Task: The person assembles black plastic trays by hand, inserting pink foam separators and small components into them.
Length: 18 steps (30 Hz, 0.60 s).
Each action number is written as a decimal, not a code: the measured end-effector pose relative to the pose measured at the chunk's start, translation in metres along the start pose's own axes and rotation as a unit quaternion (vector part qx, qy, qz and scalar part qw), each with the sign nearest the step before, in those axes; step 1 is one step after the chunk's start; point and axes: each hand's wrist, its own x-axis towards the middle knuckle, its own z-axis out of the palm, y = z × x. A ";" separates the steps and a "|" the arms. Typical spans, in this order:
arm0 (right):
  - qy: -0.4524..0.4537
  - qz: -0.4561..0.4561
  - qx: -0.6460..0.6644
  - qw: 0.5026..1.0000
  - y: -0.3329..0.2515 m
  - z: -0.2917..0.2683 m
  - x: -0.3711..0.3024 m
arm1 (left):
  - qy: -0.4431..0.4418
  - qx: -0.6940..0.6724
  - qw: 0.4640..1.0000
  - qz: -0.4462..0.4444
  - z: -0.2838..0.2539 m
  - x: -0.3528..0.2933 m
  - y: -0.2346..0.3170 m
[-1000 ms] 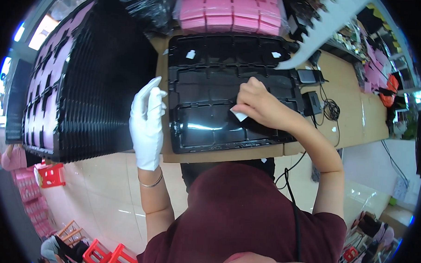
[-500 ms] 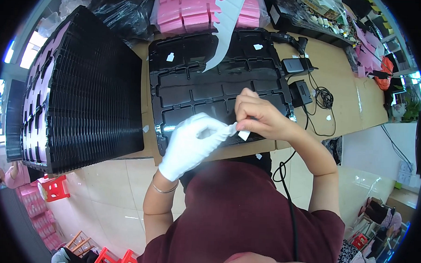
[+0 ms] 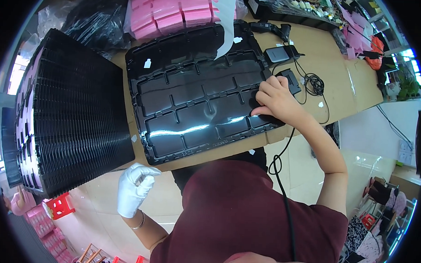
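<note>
A black moulded plastic tray (image 3: 193, 91) with shallow compartments lies on the worktable before me. My right hand (image 3: 277, 100), bare, is at its right rim, fingers curled over the edge and thumb stretched along the tray. My left hand (image 3: 135, 188), in a white glove, hangs just off the table's front edge at lower left. Its fingers are curled together; whatever they may hold cannot be made out. Small white tabs (image 3: 147, 63) lie on the tray's far part. A pale, jagged strip (image 3: 227, 23) crosses the tray's far edge.
A tall stack of black trays (image 3: 81, 113) stands at left. Wrapped pink pieces (image 3: 170, 12) lie behind the tray. On the right are a small grey-black device (image 3: 276, 55), a black adapter (image 3: 288, 81) and a coiled cable (image 3: 314, 84). A black cord (image 3: 282, 189) hangs before my chest.
My hands have come apart: the left moved down and left off the tray, the right moved to the tray's right rim. The white piece between them no longer shows. The view has turned.
</note>
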 end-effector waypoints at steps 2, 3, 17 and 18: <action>0.022 0.023 0.017 0.999 0.005 0.000 -0.004 | 0.028 -0.018 0.999 0.006 0.002 0.001 0.000; 0.022 0.023 0.017 0.999 0.005 -0.005 -0.004 | 0.035 -0.022 0.999 -0.009 0.003 -0.001 0.001; 0.180 0.089 0.643 0.739 -0.011 -0.025 0.126 | 0.386 0.242 0.851 0.262 0.028 0.160 0.190; 0.167 0.105 0.655 0.729 -0.020 -0.031 0.130 | 0.357 0.222 0.868 0.266 0.023 0.175 0.195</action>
